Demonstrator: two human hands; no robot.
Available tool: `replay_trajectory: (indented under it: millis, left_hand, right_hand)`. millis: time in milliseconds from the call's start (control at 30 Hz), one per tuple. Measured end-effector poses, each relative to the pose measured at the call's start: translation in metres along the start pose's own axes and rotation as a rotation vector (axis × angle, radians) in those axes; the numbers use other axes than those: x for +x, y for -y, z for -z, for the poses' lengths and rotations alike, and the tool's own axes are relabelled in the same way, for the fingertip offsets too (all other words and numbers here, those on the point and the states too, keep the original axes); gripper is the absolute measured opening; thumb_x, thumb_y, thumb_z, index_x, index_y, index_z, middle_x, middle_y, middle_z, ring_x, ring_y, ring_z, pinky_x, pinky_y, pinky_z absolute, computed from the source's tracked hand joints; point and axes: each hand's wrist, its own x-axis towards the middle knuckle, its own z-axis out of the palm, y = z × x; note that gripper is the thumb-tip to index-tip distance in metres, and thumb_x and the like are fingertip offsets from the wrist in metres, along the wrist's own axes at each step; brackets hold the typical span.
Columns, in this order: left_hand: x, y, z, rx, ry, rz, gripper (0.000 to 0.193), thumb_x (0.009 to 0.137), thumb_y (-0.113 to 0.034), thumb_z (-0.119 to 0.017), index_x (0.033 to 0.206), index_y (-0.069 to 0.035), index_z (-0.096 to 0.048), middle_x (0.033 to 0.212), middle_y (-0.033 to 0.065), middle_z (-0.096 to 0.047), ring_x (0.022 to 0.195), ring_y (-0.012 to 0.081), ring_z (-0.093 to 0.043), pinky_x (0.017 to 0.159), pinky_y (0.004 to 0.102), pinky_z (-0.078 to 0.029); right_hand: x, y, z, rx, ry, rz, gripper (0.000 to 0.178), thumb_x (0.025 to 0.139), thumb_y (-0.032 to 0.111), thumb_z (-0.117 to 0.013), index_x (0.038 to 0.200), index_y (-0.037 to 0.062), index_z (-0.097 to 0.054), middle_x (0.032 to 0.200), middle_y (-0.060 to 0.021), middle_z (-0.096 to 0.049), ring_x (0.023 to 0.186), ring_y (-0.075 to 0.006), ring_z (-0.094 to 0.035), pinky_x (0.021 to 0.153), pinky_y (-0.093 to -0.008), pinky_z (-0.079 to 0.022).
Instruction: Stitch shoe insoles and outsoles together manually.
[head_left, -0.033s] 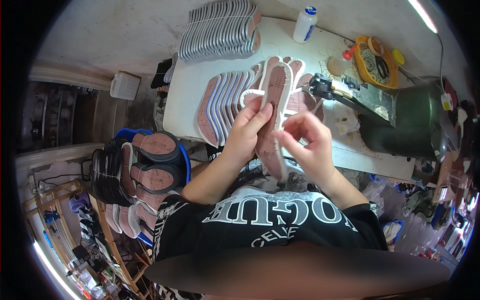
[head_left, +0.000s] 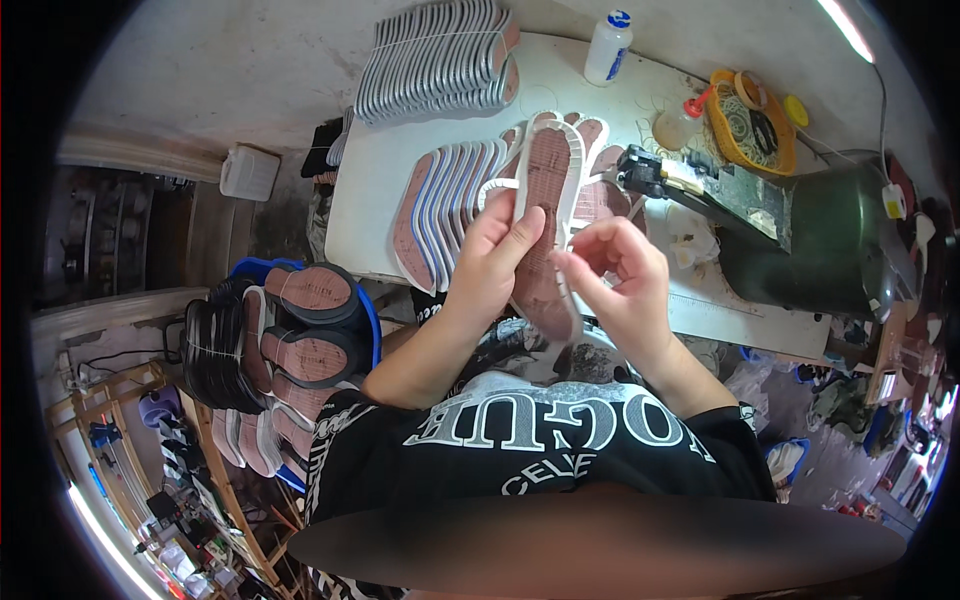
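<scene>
A shoe sole [head_left: 552,170] with a brownish-pink face and a notched white rim is held up in front of my chest, its lower end slightly blurred. My left hand [head_left: 497,250] grips its left side at the middle, thumb lying across the face. At the opposite edge, thumb and forefinger of my right hand [head_left: 620,270] pinch the white rim; the other fingers are curled. Behind the held sole lie more white-rimmed soles [head_left: 592,135] on the white table [head_left: 360,215]. A row of soles with white and blue edges [head_left: 425,215] leans together left of my hands.
Grey-edged soles [head_left: 435,65] stand tied in a bundle at the back. A white bottle [head_left: 608,50], a red-tipped squeeze bottle [head_left: 680,125] and a yellow basket [head_left: 740,150] line the far side. A black clamp-like device [head_left: 645,172] juts in from the right. A blue tub [head_left: 373,320] holds finished-looking soles.
The held sole has turned slightly, its face showing more fully and its lower end shifting a little right. My right hand has moved very slightly right; both hands keep their grip.
</scene>
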Motion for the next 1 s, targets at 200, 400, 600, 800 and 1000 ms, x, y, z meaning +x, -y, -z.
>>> replay_trajectory:
  millis: [200,400,600,800,1000]
  left_hand:
    - [-0.003,-0.004,-0.004,0.366,0.081,-0.225,0.026,0.093,-0.008,-0.053,0.116,0.004,-0.049,0.106,0.0083,-0.062,0.094,0.0094,-0.057,0.083,0.0238,-0.044]
    - [-0.004,0.006,-0.011,0.922,0.02,-0.393,0.017,0.089,-0.014,-0.057,0.094,0.001,-0.052,0.065,0.0144,-0.061,0.055,0.0222,-0.063,0.049,0.0319,-0.045]
    - [0.001,0.011,-0.017,0.999,0.048,-0.36,0.017,0.089,-0.014,-0.058,0.091,0.001,-0.051,0.063,0.0145,-0.061,0.054,0.0226,-0.063,0.047,0.0318,-0.044]
    - [0.011,0.014,-0.028,0.715,0.007,-0.344,0.012,0.09,-0.008,-0.056,0.093,0.002,-0.052,0.068,0.008,-0.064,0.06,0.0051,-0.055,0.053,0.0237,-0.044]
    - [0.016,0.012,-0.033,0.87,0.078,-0.421,0.018,0.093,-0.016,-0.054,0.087,0.001,-0.05,0.069,0.0091,-0.062,0.059,0.0097,-0.056,0.054,0.0244,-0.043]
  right_hand:
    - [0.008,0.0,0.014,-0.319,-0.096,0.24,0.011,0.08,0.004,-0.068,0.087,-0.0008,-0.061,0.074,-0.0107,-0.065,0.062,-0.0189,-0.065,0.055,-0.0287,-0.051]
    - [0.018,0.011,0.033,-0.72,0.232,0.242,0.011,0.079,0.009,-0.061,0.072,0.0013,-0.059,0.065,-0.0143,-0.06,0.06,-0.0311,-0.062,0.057,-0.0387,-0.05]
    - [0.027,0.0,0.039,-0.732,0.184,0.172,0.017,0.071,0.015,-0.064,0.062,0.0032,-0.055,0.061,-0.0141,-0.058,0.058,-0.0315,-0.061,0.056,-0.0394,-0.05]
    - [0.025,-0.027,0.05,0.273,0.047,-0.335,0.012,0.076,0.007,-0.067,0.071,-0.0012,-0.06,0.06,0.0007,-0.058,0.057,-0.001,-0.051,0.051,-0.0176,-0.042]
    - [0.031,-0.021,0.069,-0.274,0.2,0.114,0.016,0.079,0.013,-0.07,0.081,0.0004,-0.059,0.065,-0.0099,-0.058,0.056,-0.0196,-0.057,0.054,-0.0281,-0.046]
